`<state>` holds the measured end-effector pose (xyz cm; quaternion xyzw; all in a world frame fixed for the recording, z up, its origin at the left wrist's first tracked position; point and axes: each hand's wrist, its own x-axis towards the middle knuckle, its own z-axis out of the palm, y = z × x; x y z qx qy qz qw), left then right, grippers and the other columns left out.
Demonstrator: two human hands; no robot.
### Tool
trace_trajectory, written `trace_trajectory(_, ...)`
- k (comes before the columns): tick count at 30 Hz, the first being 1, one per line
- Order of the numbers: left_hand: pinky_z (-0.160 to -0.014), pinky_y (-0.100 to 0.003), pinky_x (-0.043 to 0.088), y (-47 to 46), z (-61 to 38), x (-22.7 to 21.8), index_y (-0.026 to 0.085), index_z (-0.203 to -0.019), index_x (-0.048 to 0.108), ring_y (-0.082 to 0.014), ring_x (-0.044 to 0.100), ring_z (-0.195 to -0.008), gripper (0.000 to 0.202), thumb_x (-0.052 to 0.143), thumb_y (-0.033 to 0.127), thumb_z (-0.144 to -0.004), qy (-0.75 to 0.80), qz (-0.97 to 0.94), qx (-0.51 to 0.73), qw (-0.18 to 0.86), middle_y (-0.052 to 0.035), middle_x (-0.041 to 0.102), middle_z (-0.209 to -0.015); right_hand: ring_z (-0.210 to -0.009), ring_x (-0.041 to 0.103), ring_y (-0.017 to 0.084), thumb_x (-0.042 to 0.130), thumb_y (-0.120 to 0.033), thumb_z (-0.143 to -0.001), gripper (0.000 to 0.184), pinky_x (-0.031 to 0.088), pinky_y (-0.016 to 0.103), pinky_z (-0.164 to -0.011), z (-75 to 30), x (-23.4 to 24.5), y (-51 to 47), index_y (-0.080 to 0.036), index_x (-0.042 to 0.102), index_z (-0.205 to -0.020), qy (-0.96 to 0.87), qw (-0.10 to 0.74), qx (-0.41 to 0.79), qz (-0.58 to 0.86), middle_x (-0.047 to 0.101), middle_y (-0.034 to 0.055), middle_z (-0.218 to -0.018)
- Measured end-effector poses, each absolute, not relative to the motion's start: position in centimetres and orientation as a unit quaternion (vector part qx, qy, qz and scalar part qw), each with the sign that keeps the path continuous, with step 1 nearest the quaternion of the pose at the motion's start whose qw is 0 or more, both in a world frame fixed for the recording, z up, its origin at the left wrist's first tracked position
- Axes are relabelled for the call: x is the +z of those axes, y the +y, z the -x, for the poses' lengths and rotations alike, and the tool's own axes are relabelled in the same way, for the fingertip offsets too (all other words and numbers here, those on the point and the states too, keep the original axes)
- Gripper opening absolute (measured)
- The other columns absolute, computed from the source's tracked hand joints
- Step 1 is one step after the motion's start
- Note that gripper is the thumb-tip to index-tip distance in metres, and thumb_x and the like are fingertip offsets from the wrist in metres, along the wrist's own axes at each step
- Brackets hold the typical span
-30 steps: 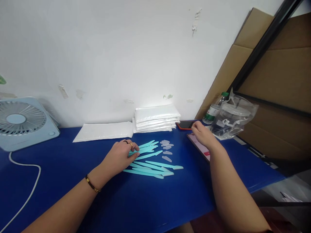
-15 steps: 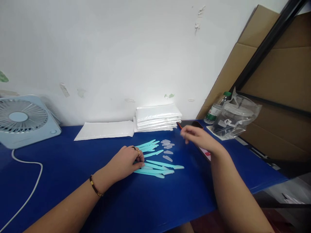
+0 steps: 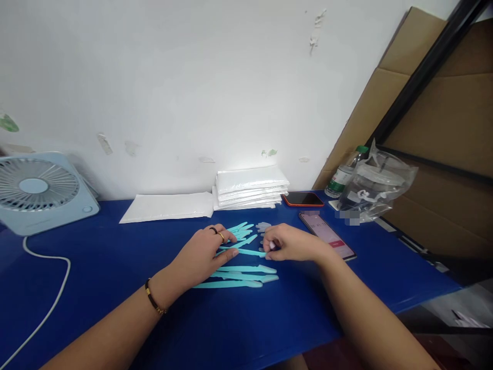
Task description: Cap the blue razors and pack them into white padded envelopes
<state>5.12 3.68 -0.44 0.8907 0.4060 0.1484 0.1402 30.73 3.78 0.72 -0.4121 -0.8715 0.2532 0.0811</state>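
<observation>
Back from the phone (image 3: 327,235), my right hand (image 3: 295,245) has come over to the teal stick (image 3: 244,252) and pinches its right end tight. It lies flat on the blue table (image 3: 115,257), its long side running left to right between both hands. My left hand (image 3: 202,254) lies open, with its fingertips touching the stick's left end. More teal sticks (image 3: 239,275) lie just in front of it.

You face a white wall (image 3: 173,77), scuffed and chipped in spots, with a bright glare low at its middle. Your blue table (image 3: 96,257) runs right up against it. To your right, brown cardboard sheets (image 3: 442,118) lean behind a slanting black bar (image 3: 419,72).
</observation>
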Motion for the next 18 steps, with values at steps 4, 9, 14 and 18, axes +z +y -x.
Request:
trace_trajectory(4,-0.07,-0.03,0.036,4.2,-5.1,-0.9,0.021,-0.078,0.063,-0.0191,0.053,-0.081,0.037,0.035,0.041,-0.091,0.406,-0.904,0.098,0.092,-0.0036,0.061,-0.077,-0.065,0.05,0.011,0.06,-0.023,-0.077,0.006,0.035,0.022,-0.056,-29.9,0.6,4.1,-0.018,0.062,-0.076,-0.87,0.129,0.204,0.431,0.057,0.0019,-0.078)
trace_trajectory(9,-0.072,-0.031,0.036,5.2,-3.9,-1.0,0.025,-0.091,0.064,-0.0206,0.052,-0.088,0.03,0.041,0.043,-0.088,0.459,-0.879,0.111,0.062,-0.0036,0.063,-0.091,-0.07,0.052,0.014,0.062,-0.027,-0.076,0.009,0.037,0.023,-0.06,-31.2,0.2,4.7,-0.018,0.063,-0.079,-0.835,0.172,0.179,0.492,0.058,0.0031,-0.081)
trace_trajectory(14,-0.076,-0.032,0.036,4.5,-4.0,-0.6,0.027,-0.088,0.065,-0.0213,0.052,-0.092,0.021,0.055,0.044,-0.079,0.427,-0.892,0.113,0.098,-0.002,0.06,-0.094,-0.069,0.055,0.013,0.066,-0.035,-0.072,0.016,0.038,0.023,-0.058,-31.0,0.8,3.6,-0.02,0.065,-0.078,-0.848,0.121,0.263,0.445,0.062,0.0019,-0.081)
trace_trajectory(18,-0.074,-0.031,0.034,3.6,-4.8,-0.7,0.027,-0.077,0.066,-0.0198,0.053,-0.087,0.018,0.06,0.044,-0.076,0.388,-0.908,0.073,0.141,-0.0003,0.062,-0.084,-0.062,0.053,0.012,0.071,-0.032,-0.065,0.015,0.035,0.023,-0.052,-29.6,0.6,2.8,-0.019,0.065,-0.071,-0.865,0.036,0.26,0.426,0.062,0.0005,-0.074)
